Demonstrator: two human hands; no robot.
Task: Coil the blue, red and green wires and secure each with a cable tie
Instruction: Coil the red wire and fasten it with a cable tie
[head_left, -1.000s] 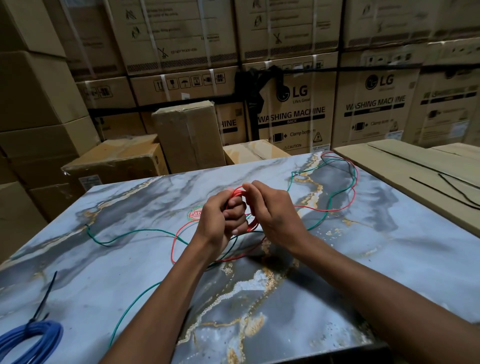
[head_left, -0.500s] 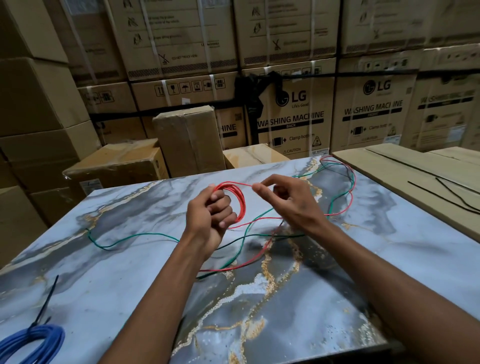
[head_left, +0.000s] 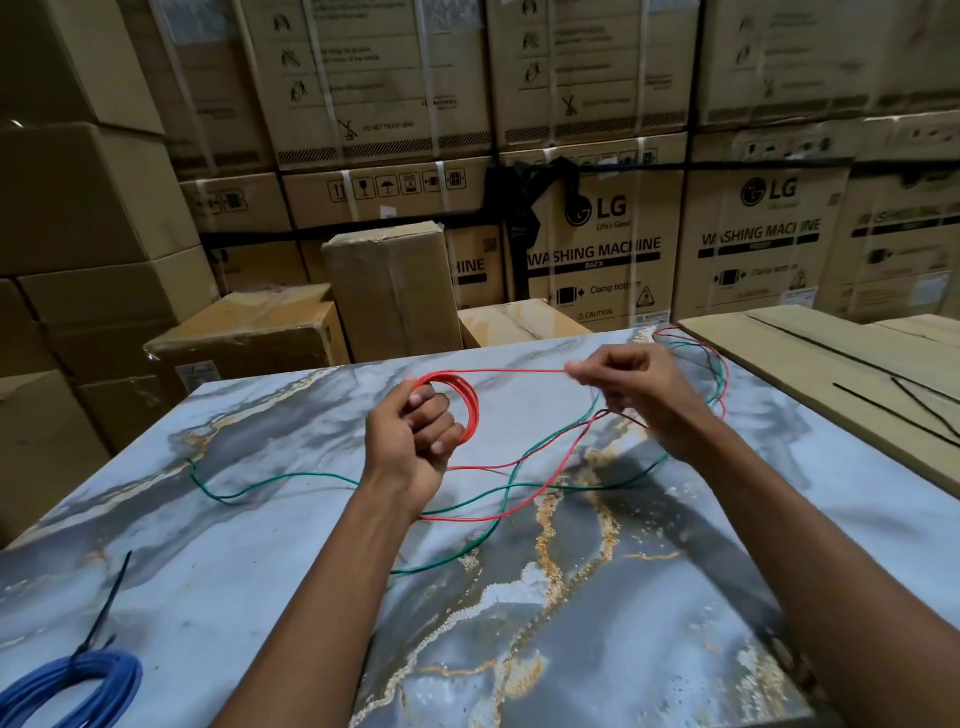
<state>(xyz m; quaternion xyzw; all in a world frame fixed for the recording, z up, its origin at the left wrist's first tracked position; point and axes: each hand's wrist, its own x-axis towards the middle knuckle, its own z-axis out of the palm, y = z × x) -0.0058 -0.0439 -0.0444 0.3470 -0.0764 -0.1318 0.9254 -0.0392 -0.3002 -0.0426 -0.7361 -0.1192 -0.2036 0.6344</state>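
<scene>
1. Sitting nearest, at the table's (head_left: 675, 649) front-left corner: the blue wire (head_left: 78, 686), already coiled, partly cut off by the frame edge. A black cable tie (head_left: 106, 608) sticks up out of it, tail lying on the marble-print top.
2. Both forearms reach in from the near edge, hands raised over mid-table and well apart.
3. Green wire (head_left: 291, 477) lies loose on the table, snaking from left of the left wrist, under the arms, off to the far-right corner. Not coiled.
4. Left hand (head_left: 410, 441): fingers curled round a small coil of the red wire (head_left: 470, 410), coil held upright above the table.
5. One red strand runs taut from the top of that coil across to the right hand (head_left: 634, 395), which pinches it between thumb and fingertips.
6. Rest of the red wire is slack on the table, crossing the green one between the wrists and looping with it at the far-right corner.
7. Right of the table: a flat cardboard sheet (head_left: 810, 384), touching or just beside the edge, cannot tell which. Spare black cable ties (head_left: 893, 410) lie on it.
8. Behind: stacked cardboard boxes (head_left: 597, 249), several printed LG washing machine, with smaller cartons (head_left: 389, 291) in front.
</scene>
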